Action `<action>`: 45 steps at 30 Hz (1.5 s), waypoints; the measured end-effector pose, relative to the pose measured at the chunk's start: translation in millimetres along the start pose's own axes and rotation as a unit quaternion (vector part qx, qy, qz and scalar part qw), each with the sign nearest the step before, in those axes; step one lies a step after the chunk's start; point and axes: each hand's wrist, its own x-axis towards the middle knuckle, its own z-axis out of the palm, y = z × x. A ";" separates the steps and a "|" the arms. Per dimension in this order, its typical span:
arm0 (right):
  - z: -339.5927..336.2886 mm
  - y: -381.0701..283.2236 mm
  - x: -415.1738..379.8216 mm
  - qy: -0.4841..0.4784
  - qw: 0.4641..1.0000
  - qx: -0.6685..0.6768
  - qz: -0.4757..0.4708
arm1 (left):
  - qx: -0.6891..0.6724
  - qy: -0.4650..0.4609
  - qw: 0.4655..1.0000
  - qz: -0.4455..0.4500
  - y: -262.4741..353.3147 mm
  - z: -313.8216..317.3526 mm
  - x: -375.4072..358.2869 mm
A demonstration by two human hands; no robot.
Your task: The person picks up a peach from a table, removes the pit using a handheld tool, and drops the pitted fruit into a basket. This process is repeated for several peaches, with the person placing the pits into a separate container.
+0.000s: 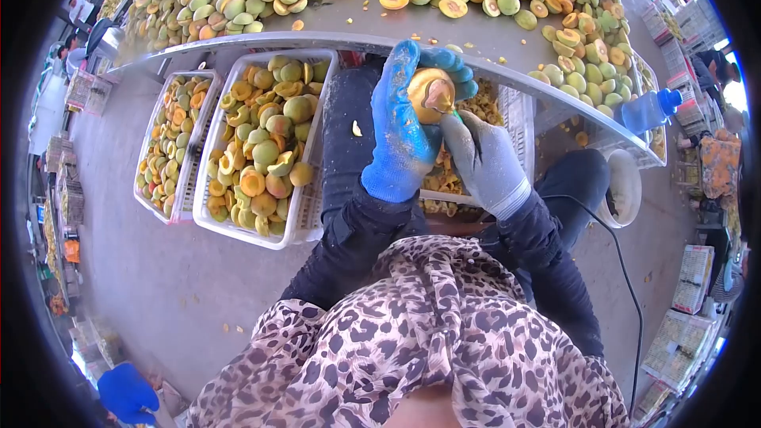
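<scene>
My left hand (398,139), in a blue glove, is closed around a halved peach (428,95) with its cut face showing, held up near the table's front edge. Grey-gloved, my right hand (490,160) is closed just below it. From its fingertips a small slim tool (449,108) reaches the peach; most of it is hidden in the grip, and I cannot tell its kind. Under both hands stands a white crate (519,131) holding yellowish fruit scraps.
Heaped peach halves (238,0) cover much of the metal table (349,20). Two crates of cut fruit, a near one (297,218) and a farther one (151,123), sit at left. A blue bottle (644,113), white bucket (626,190) and black cable (622,257) are at right.
</scene>
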 end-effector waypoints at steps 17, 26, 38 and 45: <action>-34.0 -5.5 -13.2 -0.226 0.845 0.363 0.322 | 0.212 -0.081 0.972 -0.052 5.1 6.1 4.1; -33.0 0.4 -15.0 -0.220 0.881 0.294 0.298 | 0.222 -0.090 0.970 -0.027 -14.7 4.7 2.0; -21.5 48.4 -34.0 -0.283 0.561 0.739 0.243 | -0.062 0.000 0.991 -0.119 -51.5 -37.2 40.8; -30.1 165.6 -6.4 -0.063 0.922 -0.333 0.189 | -0.156 0.054 0.955 -0.246 -28.0 -52.9 43.7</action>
